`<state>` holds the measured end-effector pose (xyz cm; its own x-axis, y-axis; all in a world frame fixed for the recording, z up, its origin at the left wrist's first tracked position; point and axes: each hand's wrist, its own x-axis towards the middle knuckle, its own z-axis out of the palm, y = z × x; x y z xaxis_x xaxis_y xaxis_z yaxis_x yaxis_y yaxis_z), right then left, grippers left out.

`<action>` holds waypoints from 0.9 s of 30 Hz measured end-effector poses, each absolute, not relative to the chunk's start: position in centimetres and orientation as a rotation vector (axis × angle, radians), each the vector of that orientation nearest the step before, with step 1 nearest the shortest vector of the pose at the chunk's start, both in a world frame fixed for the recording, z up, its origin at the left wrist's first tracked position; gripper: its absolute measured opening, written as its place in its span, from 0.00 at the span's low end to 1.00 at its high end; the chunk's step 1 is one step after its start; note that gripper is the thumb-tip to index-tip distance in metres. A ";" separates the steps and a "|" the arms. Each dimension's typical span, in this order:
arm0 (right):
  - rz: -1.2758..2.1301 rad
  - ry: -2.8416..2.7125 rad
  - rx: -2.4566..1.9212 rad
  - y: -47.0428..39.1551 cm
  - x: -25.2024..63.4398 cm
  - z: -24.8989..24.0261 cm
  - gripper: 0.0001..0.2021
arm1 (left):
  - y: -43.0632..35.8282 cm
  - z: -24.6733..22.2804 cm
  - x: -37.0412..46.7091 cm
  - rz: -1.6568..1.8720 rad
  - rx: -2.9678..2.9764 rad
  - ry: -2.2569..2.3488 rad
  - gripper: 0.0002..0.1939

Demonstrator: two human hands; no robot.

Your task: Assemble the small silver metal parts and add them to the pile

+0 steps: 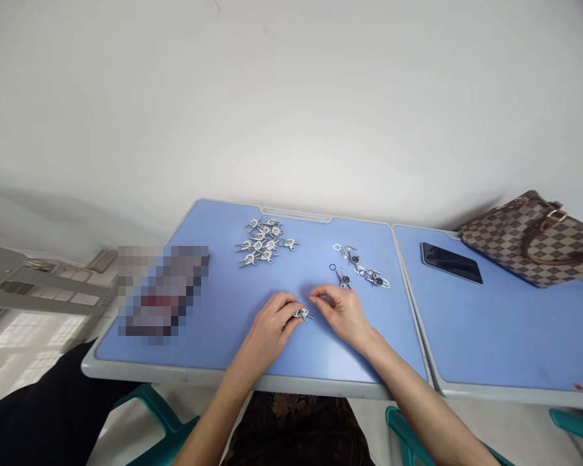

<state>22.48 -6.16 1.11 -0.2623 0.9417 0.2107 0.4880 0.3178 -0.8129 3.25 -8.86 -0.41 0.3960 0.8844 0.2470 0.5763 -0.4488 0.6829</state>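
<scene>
My left hand (273, 325) is closed, with thumb and fingers pinching a small metal fitting (302, 314) that has thin prongs sticking out. Just to the right, my right hand (342, 312) has its thumb and index finger pressed together; anything between them is too small to name. Beyond my left hand lies a cluster of similar metal fittings (261, 243). Past my right hand are loose parts: round black-centred pieces (345, 280), a dark ring (333, 266) and flat metal plates (337, 247).
The blue table (214, 310) meets a second blue table (490, 336) at a seam on the right. On that one lie a phone (451, 262) and a checkered handbag (539, 239). A pixelated dark object (162, 294) is at the left. Green stools (160, 421) stand below.
</scene>
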 end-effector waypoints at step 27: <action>0.881 -2.067 -1.297 -6.7 22.3 1.5 0.04 | -8.9 -0.5 3.2 0.832 2.171 1.257 0.08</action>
<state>22.29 -6.67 1.50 -0.3908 0.9151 0.0995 0.5618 0.3228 -0.7617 3.22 -8.90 -0.46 0.3889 0.8844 0.2581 0.5834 -0.4532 0.6740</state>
